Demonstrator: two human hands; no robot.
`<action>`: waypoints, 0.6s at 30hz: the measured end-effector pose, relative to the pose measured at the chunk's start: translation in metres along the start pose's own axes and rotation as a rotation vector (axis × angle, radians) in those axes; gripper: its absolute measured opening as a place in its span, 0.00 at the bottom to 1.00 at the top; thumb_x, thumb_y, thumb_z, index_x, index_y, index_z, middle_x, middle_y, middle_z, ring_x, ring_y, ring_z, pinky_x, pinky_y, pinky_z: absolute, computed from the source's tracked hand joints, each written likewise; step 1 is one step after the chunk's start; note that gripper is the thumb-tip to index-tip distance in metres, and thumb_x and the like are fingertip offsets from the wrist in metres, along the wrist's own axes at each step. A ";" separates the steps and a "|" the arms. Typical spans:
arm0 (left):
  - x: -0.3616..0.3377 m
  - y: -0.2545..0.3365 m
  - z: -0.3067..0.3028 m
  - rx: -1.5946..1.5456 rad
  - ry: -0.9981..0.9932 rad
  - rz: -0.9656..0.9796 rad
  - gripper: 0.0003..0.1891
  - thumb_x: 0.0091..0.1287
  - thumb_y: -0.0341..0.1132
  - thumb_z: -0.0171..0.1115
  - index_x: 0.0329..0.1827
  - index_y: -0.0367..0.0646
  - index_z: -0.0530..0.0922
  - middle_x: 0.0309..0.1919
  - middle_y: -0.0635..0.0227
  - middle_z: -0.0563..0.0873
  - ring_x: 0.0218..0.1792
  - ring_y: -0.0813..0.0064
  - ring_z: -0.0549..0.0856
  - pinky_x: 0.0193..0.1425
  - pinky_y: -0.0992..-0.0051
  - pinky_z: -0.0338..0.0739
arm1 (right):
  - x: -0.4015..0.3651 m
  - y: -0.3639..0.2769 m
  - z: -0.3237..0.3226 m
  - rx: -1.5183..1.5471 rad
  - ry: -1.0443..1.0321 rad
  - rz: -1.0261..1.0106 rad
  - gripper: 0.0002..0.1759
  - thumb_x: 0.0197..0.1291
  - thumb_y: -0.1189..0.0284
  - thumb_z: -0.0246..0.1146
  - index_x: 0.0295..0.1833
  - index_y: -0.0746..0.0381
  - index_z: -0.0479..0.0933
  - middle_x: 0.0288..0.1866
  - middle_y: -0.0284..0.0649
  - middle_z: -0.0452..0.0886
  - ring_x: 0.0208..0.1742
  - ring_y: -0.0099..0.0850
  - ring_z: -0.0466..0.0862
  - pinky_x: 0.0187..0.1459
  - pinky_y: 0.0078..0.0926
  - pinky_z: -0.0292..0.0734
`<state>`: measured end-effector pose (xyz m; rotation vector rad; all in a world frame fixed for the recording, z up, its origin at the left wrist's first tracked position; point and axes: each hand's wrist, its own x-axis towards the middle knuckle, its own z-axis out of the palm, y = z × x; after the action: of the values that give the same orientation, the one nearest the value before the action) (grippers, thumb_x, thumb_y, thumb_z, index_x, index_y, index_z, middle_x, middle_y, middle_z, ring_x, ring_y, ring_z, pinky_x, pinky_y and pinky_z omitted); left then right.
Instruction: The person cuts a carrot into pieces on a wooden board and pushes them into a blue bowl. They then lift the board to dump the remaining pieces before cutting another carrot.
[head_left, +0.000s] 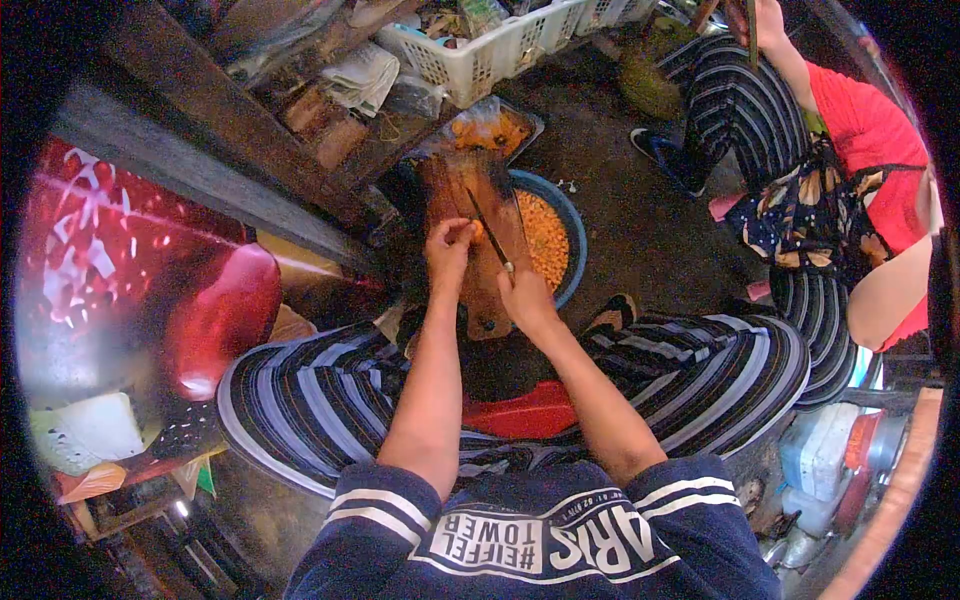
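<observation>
My right hand is closed around the handle of a long knife, its dark blade pointing away from me over a wooden cutting board. Beside the blade, my left hand has its fingers pinched together at a small orange piece, largely hidden by the fingertips. Under the board's right side stands a blue basin filled with small chopped orange bits. At the board's far end lies a tray with more orange food and clear plastic on it.
A white plastic crate stands at the back, near wooden beams. Another person in a red top and striped trousers sits at the right. A shiny red surface is at the left; plastic containers stand at the lower right.
</observation>
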<state>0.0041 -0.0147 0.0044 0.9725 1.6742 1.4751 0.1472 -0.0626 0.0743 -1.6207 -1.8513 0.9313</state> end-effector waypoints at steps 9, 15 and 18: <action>-0.005 0.012 0.006 0.032 0.087 0.008 0.04 0.55 0.29 0.64 0.31 0.39 0.79 0.28 0.70 0.81 0.32 0.78 0.77 0.40 0.77 0.71 | -0.004 -0.005 -0.001 -0.102 -0.031 0.055 0.17 0.58 0.66 0.53 0.42 0.71 0.70 0.27 0.60 0.76 0.33 0.56 0.78 0.34 0.48 0.72; -0.005 0.018 0.005 0.142 0.099 0.052 0.03 0.55 0.27 0.64 0.30 0.39 0.79 0.26 0.69 0.82 0.29 0.79 0.78 0.36 0.78 0.71 | -0.009 -0.012 -0.006 -0.117 -0.056 0.075 0.17 0.59 0.65 0.52 0.38 0.72 0.71 0.26 0.60 0.76 0.32 0.55 0.78 0.32 0.47 0.73; -0.006 0.018 0.004 0.127 0.094 0.031 0.03 0.55 0.27 0.64 0.30 0.39 0.79 0.26 0.69 0.82 0.29 0.79 0.78 0.36 0.78 0.71 | -0.012 -0.011 -0.004 -0.117 -0.006 0.020 0.17 0.59 0.65 0.52 0.37 0.72 0.71 0.25 0.60 0.76 0.31 0.54 0.78 0.31 0.47 0.73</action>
<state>0.0124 -0.0163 0.0217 1.0139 1.8468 1.4696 0.1447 -0.0741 0.0861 -1.7102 -1.9286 0.8517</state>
